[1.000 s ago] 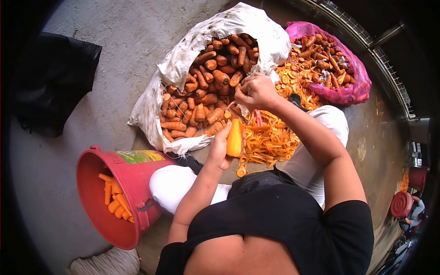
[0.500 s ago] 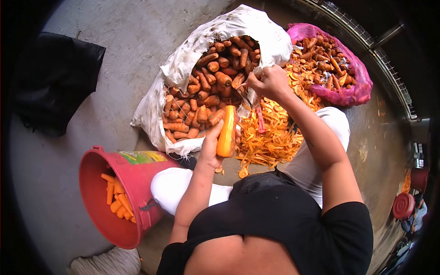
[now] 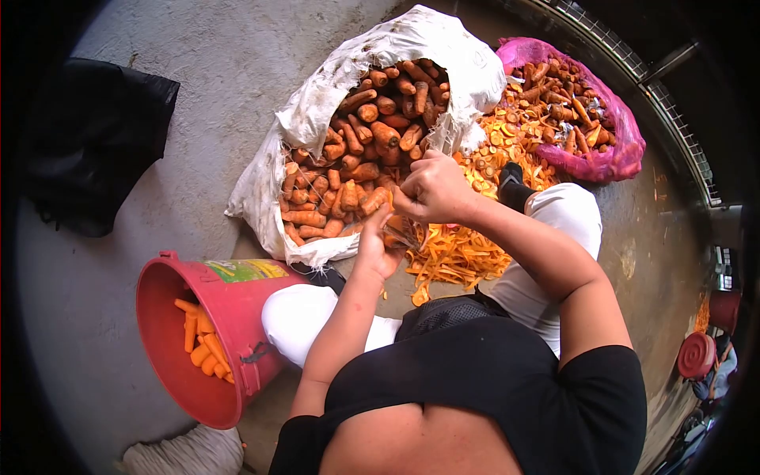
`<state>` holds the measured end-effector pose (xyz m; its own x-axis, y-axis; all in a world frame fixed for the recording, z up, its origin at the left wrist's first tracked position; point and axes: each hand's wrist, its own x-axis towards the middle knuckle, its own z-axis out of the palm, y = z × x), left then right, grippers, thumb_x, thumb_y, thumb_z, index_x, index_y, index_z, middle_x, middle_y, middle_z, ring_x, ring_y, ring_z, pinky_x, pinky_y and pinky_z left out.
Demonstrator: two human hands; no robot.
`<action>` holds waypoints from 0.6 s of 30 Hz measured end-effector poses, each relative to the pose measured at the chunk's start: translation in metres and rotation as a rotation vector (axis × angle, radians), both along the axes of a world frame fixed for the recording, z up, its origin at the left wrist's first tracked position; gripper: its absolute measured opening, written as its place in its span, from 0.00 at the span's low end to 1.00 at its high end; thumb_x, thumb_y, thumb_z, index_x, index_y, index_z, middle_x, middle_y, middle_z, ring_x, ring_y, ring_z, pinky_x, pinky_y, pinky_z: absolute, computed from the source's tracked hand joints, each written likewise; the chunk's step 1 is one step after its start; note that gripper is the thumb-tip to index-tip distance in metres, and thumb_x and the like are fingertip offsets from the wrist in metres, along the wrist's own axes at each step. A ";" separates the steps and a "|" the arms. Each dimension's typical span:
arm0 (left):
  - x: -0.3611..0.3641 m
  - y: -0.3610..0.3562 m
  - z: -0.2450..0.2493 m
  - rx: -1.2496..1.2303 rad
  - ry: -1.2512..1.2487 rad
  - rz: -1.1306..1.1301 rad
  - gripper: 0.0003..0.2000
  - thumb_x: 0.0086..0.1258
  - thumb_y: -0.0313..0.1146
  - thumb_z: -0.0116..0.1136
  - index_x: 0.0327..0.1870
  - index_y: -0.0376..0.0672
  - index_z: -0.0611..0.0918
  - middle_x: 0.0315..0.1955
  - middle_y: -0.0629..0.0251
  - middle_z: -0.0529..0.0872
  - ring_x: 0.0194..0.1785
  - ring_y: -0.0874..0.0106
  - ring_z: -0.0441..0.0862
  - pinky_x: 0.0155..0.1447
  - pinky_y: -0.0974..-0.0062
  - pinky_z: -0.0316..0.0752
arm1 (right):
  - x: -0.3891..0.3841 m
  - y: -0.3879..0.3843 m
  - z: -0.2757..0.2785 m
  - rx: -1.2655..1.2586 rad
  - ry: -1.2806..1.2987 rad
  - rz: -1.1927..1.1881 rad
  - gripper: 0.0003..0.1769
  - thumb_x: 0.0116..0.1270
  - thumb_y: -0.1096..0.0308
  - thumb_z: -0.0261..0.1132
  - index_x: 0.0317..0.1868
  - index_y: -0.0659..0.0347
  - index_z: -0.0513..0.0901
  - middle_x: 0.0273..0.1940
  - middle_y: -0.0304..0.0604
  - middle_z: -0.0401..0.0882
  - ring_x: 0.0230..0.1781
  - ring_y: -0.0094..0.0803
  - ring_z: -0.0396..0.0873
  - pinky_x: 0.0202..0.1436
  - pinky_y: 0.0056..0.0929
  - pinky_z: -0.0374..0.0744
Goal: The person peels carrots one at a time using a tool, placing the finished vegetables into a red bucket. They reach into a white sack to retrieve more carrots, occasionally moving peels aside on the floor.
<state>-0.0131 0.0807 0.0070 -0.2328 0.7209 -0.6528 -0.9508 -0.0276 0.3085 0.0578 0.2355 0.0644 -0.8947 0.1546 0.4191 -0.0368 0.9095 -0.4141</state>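
Observation:
My left hand (image 3: 378,247) is wrapped round a carrot (image 3: 393,225), of which only a little orange shows between my hands. Over its upper end, my right hand (image 3: 435,190) is closed in a fist around what looks like a peeler, mostly hidden, with a blurred part (image 3: 408,235) below the fist. Just beyond my hands, a white woven sack (image 3: 273,170) lies open, full of unpeeled carrots (image 3: 348,194). Beneath my right forearm is a heap of ribbon-like carrot peelings (image 3: 459,257).
To my left a red bucket (image 3: 253,297) lies tilted, with several peeled carrots (image 3: 207,340) inside. A pink bag (image 3: 629,150) of carrots and scraps stands at the far right. Cut carrot slices (image 3: 499,138) spread between the bags. Black cloth or plastic (image 3: 99,142) lies far left.
My right hand has come down and left, from beside the sack's mouth to the carrot. The carrot, upright and plainly visible before, is now largely covered by my hands.

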 end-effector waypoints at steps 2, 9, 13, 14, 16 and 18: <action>0.001 0.002 -0.001 0.014 0.016 0.006 0.16 0.72 0.44 0.52 0.51 0.42 0.77 0.44 0.65 0.82 0.48 0.69 0.81 0.54 0.65 0.76 | 0.001 0.001 -0.001 0.003 -0.012 -0.004 0.16 0.54 0.59 0.62 0.12 0.54 0.83 0.11 0.40 0.73 0.16 0.36 0.73 0.30 0.33 0.70; 0.004 0.001 0.006 0.115 0.165 -0.065 0.15 0.73 0.43 0.49 0.50 0.42 0.76 0.37 0.64 0.83 0.39 0.71 0.83 0.41 0.72 0.80 | -0.004 0.007 -0.010 -0.015 0.052 -0.007 0.20 0.55 0.64 0.61 0.07 0.55 0.74 0.11 0.38 0.72 0.16 0.35 0.71 0.29 0.33 0.70; 0.018 -0.010 0.030 0.079 0.186 -0.229 0.15 0.76 0.46 0.45 0.46 0.42 0.74 0.30 0.65 0.80 0.28 0.76 0.79 0.29 0.81 0.75 | -0.006 0.045 -0.014 0.081 -0.029 -0.176 0.20 0.57 0.61 0.60 0.08 0.55 0.77 0.11 0.36 0.73 0.16 0.34 0.73 0.34 0.32 0.75; 0.017 -0.011 0.031 0.116 0.189 -0.246 0.16 0.76 0.46 0.45 0.46 0.42 0.74 0.29 0.65 0.80 0.28 0.77 0.79 0.29 0.81 0.75 | -0.007 0.051 -0.021 0.070 0.024 -0.189 0.20 0.57 0.59 0.62 0.09 0.55 0.78 0.12 0.37 0.74 0.17 0.34 0.74 0.34 0.32 0.75; 0.015 -0.013 0.032 0.190 0.195 -0.270 0.16 0.76 0.46 0.44 0.46 0.42 0.74 0.29 0.65 0.80 0.28 0.77 0.79 0.29 0.81 0.75 | -0.006 0.052 -0.021 0.059 0.018 -0.201 0.19 0.56 0.59 0.62 0.09 0.53 0.77 0.13 0.36 0.75 0.18 0.35 0.75 0.34 0.32 0.75; 0.013 -0.015 0.031 0.206 0.196 -0.273 0.17 0.76 0.46 0.44 0.48 0.41 0.74 0.30 0.65 0.80 0.28 0.77 0.79 0.30 0.80 0.76 | -0.007 0.051 -0.022 0.056 0.032 -0.221 0.20 0.57 0.58 0.62 0.09 0.54 0.77 0.11 0.37 0.73 0.17 0.36 0.75 0.34 0.32 0.76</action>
<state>-0.0003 0.0661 0.0381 -0.1204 0.8848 -0.4502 -0.8551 0.1379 0.4997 0.0504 0.2862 0.0427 -0.8276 0.3216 0.4601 0.1539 0.9182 -0.3650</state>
